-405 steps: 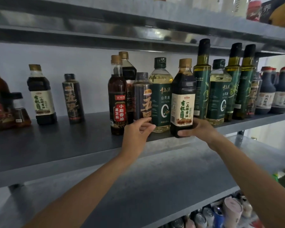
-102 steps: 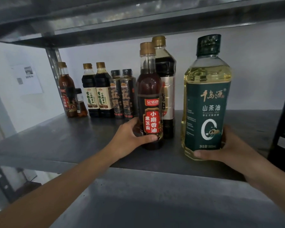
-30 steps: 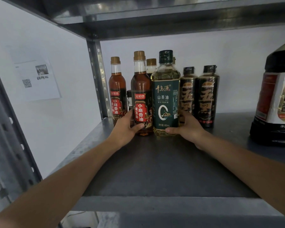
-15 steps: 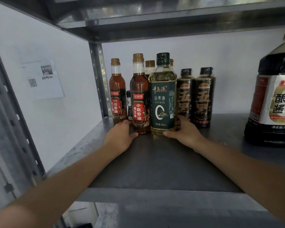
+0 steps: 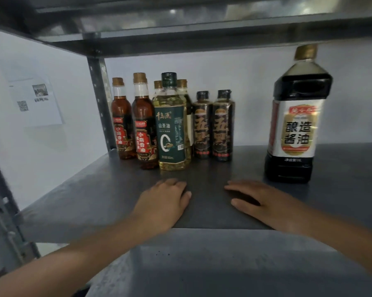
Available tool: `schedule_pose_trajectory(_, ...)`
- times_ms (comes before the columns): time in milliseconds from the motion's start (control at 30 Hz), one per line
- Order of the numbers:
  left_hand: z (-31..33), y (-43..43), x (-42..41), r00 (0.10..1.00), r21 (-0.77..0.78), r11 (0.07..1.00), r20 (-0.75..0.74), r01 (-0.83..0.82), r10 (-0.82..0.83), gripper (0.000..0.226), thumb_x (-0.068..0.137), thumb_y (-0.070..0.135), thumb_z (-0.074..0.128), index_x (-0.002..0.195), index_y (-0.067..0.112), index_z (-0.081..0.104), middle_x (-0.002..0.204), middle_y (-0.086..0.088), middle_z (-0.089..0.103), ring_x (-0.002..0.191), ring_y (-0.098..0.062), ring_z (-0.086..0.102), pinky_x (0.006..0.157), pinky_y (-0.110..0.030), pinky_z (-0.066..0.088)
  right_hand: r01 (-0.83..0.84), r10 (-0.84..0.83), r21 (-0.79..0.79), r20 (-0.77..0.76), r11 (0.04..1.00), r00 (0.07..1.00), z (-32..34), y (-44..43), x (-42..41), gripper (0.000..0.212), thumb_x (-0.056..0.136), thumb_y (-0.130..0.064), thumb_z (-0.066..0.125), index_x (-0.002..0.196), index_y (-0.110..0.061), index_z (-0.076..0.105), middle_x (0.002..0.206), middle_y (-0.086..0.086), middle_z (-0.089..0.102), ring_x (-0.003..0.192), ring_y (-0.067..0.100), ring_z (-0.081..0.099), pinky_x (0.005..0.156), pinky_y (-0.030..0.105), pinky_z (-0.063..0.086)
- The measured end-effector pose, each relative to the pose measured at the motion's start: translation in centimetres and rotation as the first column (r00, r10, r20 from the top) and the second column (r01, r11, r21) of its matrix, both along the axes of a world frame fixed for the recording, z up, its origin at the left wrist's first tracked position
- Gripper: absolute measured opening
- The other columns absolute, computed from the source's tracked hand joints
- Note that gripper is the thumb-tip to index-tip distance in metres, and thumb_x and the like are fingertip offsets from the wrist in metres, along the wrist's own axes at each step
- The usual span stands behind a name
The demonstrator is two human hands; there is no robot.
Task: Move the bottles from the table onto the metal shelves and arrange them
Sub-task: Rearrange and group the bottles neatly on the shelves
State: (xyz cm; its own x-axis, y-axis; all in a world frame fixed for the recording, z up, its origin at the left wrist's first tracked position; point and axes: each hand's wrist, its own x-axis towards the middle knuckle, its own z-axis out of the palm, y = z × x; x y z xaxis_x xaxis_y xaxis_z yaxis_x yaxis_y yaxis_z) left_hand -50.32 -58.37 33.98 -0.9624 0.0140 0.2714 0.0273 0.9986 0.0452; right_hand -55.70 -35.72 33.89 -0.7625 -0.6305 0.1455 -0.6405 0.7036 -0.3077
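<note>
Head view: the left hand [image 5: 163, 202] and right hand [image 5: 264, 203] lie palm down over the near part of the middle shelf [image 5: 108, 202], apart from each other, fingers loosely straight and holding nothing; whether they touch the metal cannot be told. Just beyond the left hand's fingertips stands the oil bottle [image 5: 173, 129], upright, with a green label and dark green cap. To its left, touching or nearly so, stand 2 red-label bottles [image 5: 122, 127] [image 5: 144, 133], the left one by the post [image 5: 99, 93]. Behind the oil bottle 2 gold caps [image 5: 158, 85] [image 5: 182, 83] show, the bottles under them mostly hidden. To the right stand 2 black bottles [image 5: 202, 129] [image 5: 223, 129], side by side. Well to the right, apart from the group, stands a big dark jug [image 5: 294, 133] with a gold cap. An upper shelf [image 5: 202, 28] hangs overhead and a lower shelf [image 5: 223, 264] lies near. A paper [image 5: 35, 99] is on the left wall.
</note>
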Motion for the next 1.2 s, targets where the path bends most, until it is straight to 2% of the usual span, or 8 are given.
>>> schedule_pose_trajectory(133, 0.2, 6.3, -1.1, 0.993, 0.001, 0.993, 0.019, 0.120, -0.120, 0.045, 0.100, 0.042, 0.029, 0.139, 0.022, 0.041, 0.144, 0.001, 0.041, 0.131, -0.018, 0.038, 0.101, -0.035, 0.038, 0.071, -0.068, -0.053, 0.049, 0.996, 0.996, 0.0, 7.2, 0.6, 0.044, 0.091, -0.048, 0.044, 0.134, -0.048, 0.036, 0.134, -0.027, 0.034, 0.123, -0.008, 0.030, 0.100, 0.013, 0.025)
schedule_pose_trajectory(233, 0.2, 10.7, -2.8, 0.984, 0.045, 0.985, 0.068, 0.164, -0.167, 0.055, 0.099, 0.047, 0.032, 0.146, 0.019, 0.028, 0.148, -0.004, 0.035, 0.134, -0.021, 0.034, 0.104, -0.036, 0.035, 0.191, -0.176, -0.133, 0.114, 0.973, 0.978, 0.3, 12.0, -0.3, 0.038, 0.088, -0.044, 0.054, 0.125, -0.043, 0.048, 0.130, -0.022, 0.045, 0.121, 0.000, 0.042, 0.095, 0.016, 0.031)
schedule_pose_trajectory(333, 0.2, 14.2, -5.3, 0.978, 0.166, 0.969, 0.078, 0.181, -0.196, 0.069, 0.095, 0.052, 0.040, 0.149, 0.016, 0.017, 0.152, -0.006, 0.031, 0.136, -0.023, 0.035, 0.106, -0.039, 0.036, 0.341, -0.277, -0.355, 0.221, 0.870, 0.935, 0.2, 14.8, -2.5, 0.043, 0.081, -0.032, 0.069, 0.120, -0.026, 0.053, 0.122, -0.005, 0.057, 0.109, 0.011, 0.052, 0.089, 0.022, 0.036)
schedule_pose_trajectory(467, 0.3, 17.0, -8.3, 0.969, 0.466, 0.851, -0.079, 0.243, -0.233, 0.052, 0.091, 0.040, 0.056, 0.136, 0.017, 0.040, 0.136, -0.005, 0.052, 0.122, -0.021, 0.051, 0.099, -0.037, 0.044, 0.379, -0.202, -0.575, 0.348, 0.725, 0.915, 0.2, 15.0, -4.9, 0.072, 0.077, -0.019, 0.075, 0.138, -0.017, 0.038, 0.131, 0.005, 0.052, 0.105, 0.015, 0.053, 0.088, 0.025, 0.039)
schedule_pose_trajectory(633, 0.1, 17.4, -10.2, 0.980, 0.557, 0.810, -0.162, 0.186, -0.114, 0.039, 0.089, 0.029, 0.063, 0.123, 0.010, 0.055, 0.121, -0.007, 0.064, 0.111, -0.021, 0.059, 0.094, -0.034, 0.047, 0.295, -0.024, -0.645, 0.394, 0.705, 0.919, 0.6, 13.5, -7.4, 0.083, 0.076, -0.016, 0.075, 0.145, -0.022, 0.030, 0.143, 0.005, 0.044, 0.123, 0.018, 0.047, 0.095, 0.028, 0.039)
schedule_pose_trajectory(767, -0.1, 17.2, -10.4, 0.975, 0.551, 0.810, -0.187, 0.202, -0.115, 0.039, 0.087, 0.028, 0.065, 0.122, 0.009, 0.058, 0.119, -0.008, 0.065, 0.109, -0.020, 0.060, 0.095, -0.037, 0.048, 0.206, 0.070, -0.659, 0.367, 0.724, 0.927, 0.8, 12.2, -8.3, 0.076, 0.074, -0.014, 0.076, 0.139, -0.021, 0.038, 0.134, -0.001, 0.051, 0.114, 0.011, 0.049, 0.089, 0.022, 0.040)
schedule_pose_trajectory(967, -0.1, 16.9, -10.2, 0.973, 0.430, 0.879, -0.185, 0.206, -0.137, 0.040, 0.091, 0.033, 0.059, 0.123, 0.010, 0.054, 0.116, -0.010, 0.065, 0.102, -0.025, 0.061, 0.086, -0.041, 0.051, 0.250, -0.006, -0.648, 0.355, 0.720, 0.935, 0.7, 11.8, -9.5, 0.073, 0.068, -0.017, 0.081, 0.133, -0.019, 0.047, 0.128, 0.002, 0.057, 0.115, 0.017, 0.053, 0.094, 0.030, 0.040)
schedule_pose_trajectory(1200, 0.3, 15.3, -9.6, 0.974, 0.371, 0.907, -0.174, 0.200, -0.143, 0.037, 0.092, 0.034, 0.056, 0.120, 0.010, 0.052, 0.114, -0.010, 0.064, 0.102, -0.026, 0.060, 0.083, -0.041, 0.050, 0.251, -0.049, -0.644, 0.314, 0.722, 0.948, 0.7, 10.1, -8.9, 0.073, 0.068, -0.018, 0.081, 0.133, -0.018, 0.047, 0.121, -0.001, 0.059, 0.106, 0.013, 0.053, 0.084, 0.023, 0.039)
